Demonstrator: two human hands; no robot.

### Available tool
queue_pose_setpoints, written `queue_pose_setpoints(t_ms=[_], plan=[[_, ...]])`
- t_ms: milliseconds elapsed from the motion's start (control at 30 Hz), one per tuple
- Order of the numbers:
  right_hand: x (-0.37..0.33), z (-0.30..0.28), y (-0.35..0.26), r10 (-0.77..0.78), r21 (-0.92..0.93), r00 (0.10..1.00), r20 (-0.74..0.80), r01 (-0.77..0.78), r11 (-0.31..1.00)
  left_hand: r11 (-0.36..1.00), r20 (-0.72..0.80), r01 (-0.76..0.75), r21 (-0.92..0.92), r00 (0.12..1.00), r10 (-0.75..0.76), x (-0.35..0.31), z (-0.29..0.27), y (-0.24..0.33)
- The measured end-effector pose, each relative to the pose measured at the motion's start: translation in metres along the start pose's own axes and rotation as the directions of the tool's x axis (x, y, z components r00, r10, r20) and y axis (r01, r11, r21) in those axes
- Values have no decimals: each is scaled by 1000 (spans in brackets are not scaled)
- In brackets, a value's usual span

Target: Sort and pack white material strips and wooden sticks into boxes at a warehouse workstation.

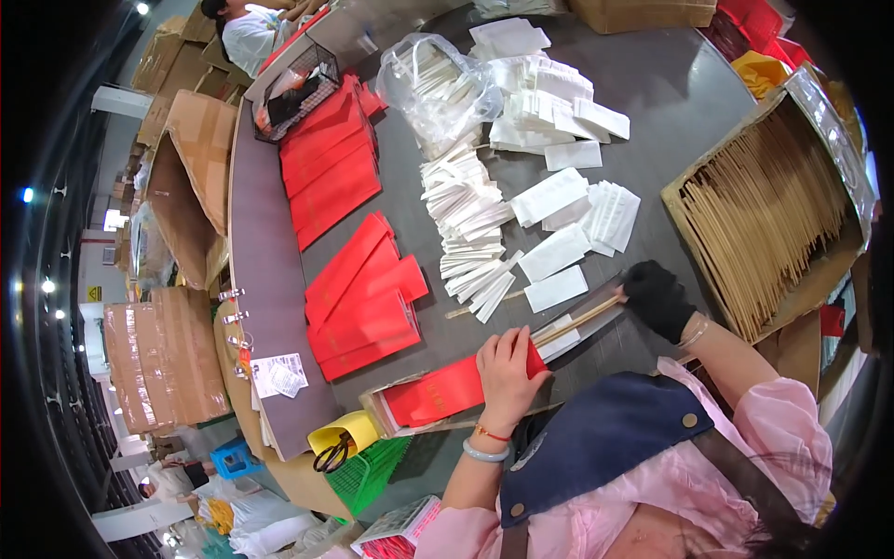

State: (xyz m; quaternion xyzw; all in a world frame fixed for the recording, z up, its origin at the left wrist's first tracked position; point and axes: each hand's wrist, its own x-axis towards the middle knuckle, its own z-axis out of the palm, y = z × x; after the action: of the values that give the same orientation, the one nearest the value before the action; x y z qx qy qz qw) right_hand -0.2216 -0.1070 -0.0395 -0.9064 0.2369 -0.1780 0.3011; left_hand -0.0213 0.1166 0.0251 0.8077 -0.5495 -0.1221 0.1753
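Observation:
My left hand (507,373) grips a red paper sleeve (433,396) near its right end, fingers bent over it. The sleeve lies along a shallow cardboard tray (377,410) at the table's near edge. From its right end stick out a pair of wooden chopsticks (582,320), a white paper packet (559,333) and a clear plastic wrapper (601,303). My right hand (656,300), in a black glove with bare fingertips, is closed on the far ends of the chopsticks. How far the chopsticks reach into the sleeve is hidden.
Red sleeves (363,298) lie fanned out left, beside heaps of narrow white strips (466,205) and white packets (559,252). An open carton of wooden sticks (764,214) stands right. Scissors (332,455) sit in a yellow holder (349,431). A person (251,37) works at far left.

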Motion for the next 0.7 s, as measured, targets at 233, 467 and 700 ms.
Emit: queue_pose_setpoints(t_ms=[233,467,700], plan=[[22,41,-91,-76,705,964,253,-130,698,987,-41,-119,-107,992,116,27,8,14],[29,-13,-68,-124,-270,920,371,235,934,958,363,-288,19,894,262,54,-43,14],[31,-64,-73,80,-307,974,214,-10,952,978,-104,-63,200,991,85,35,-71,-63]])
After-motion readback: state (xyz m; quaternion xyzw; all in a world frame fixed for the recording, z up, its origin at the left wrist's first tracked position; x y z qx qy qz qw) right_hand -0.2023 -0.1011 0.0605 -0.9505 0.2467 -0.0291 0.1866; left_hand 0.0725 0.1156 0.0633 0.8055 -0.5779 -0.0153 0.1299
